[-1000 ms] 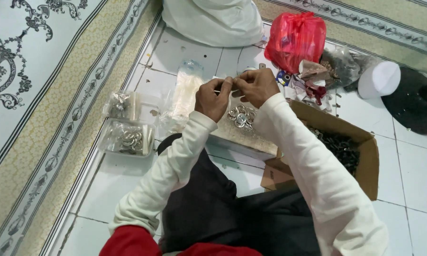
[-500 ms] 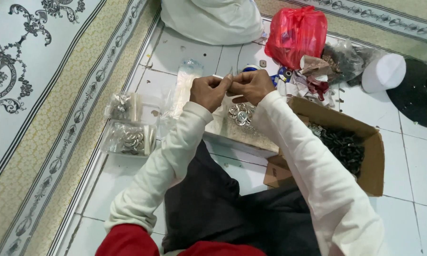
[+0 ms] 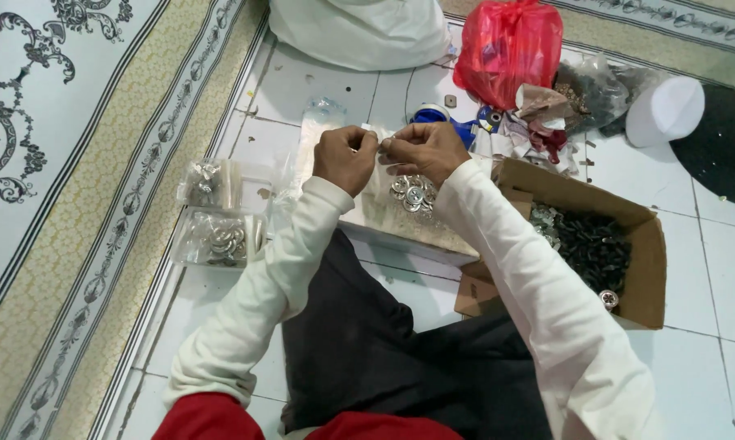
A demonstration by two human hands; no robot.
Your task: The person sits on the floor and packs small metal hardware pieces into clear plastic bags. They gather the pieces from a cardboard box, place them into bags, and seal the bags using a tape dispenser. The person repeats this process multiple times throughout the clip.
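Above the tiled floor (image 3: 432,301) | left hand (image 3: 344,159) and right hand (image 3: 423,151) pinch one small clear packet (image 3: 381,138), fingers clenched | silver buttons (image 3: 410,192) just below | cardboard box (image 3: 653,244) at right.

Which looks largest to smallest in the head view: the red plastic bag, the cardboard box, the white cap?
1. cardboard box, nearest the camera, which may flatter it
2. red plastic bag
3. white cap

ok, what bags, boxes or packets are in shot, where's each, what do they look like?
Small clear bag: pinched between left hand and right hand.
Two clear packets: floor, left; silvery pieces inside.
Cardboard box: right, open; dark small parts.
Red plastic bag: top, bulging.
White sack: top centre.
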